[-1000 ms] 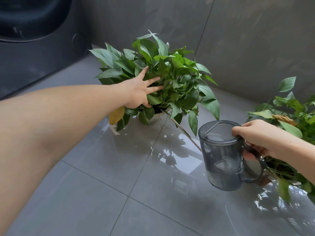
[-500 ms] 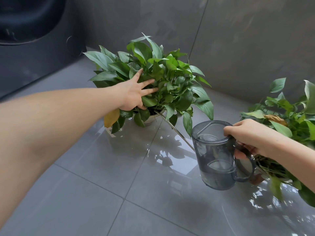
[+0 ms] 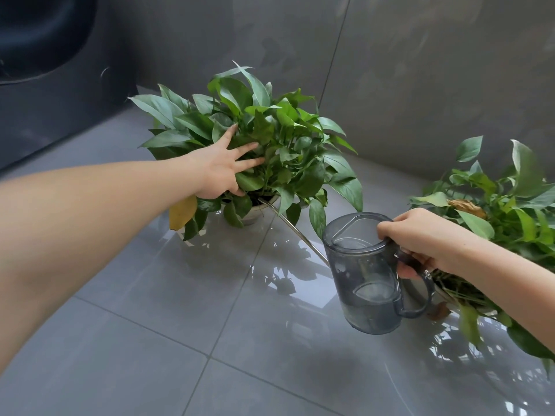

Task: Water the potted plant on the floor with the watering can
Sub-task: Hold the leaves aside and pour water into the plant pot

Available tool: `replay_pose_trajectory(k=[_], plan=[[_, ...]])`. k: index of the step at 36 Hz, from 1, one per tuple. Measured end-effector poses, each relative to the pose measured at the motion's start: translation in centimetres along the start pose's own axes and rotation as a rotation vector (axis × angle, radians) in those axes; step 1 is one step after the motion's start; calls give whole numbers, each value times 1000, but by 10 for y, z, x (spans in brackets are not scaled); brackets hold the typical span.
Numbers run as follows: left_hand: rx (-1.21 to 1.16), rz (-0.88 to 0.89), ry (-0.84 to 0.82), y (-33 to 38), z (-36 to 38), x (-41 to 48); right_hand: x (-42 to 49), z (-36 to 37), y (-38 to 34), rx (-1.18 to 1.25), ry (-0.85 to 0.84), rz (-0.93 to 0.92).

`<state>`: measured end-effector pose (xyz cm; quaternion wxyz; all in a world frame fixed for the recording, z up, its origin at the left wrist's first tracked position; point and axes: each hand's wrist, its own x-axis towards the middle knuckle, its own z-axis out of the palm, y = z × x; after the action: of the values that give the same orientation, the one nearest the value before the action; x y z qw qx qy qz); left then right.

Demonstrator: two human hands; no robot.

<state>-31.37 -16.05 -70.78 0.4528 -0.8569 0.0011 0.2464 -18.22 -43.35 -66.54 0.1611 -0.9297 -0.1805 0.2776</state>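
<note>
A leafy green potted plant stands on the grey tiled floor, its pale pot mostly hidden under the leaves. My left hand rests flat on the foliage with fingers spread, pressing leaves aside. My right hand grips the handle of a translucent grey watering can holding a little water. The can's thin metal spout runs up and left, and its tip reaches the pot's rim under the leaves.
A second potted plant with a dried brown leaf sits at the right, just behind my right wrist. Grey tiled walls meet in a corner behind the plants. A dark appliance stands at the upper left. The glossy floor reflects light.
Hardly anything has moved: my left hand stays on the leaves and my right hand keeps the can with its spout at the pot. The view has shifted slightly.
</note>
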Motion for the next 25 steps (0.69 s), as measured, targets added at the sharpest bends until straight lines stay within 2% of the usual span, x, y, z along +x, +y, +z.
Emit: replay_pose_trajectory(k=[25], plan=[[-16, 0, 12, 0, -1, 1, 7, 3, -1, -32, 13, -6]])
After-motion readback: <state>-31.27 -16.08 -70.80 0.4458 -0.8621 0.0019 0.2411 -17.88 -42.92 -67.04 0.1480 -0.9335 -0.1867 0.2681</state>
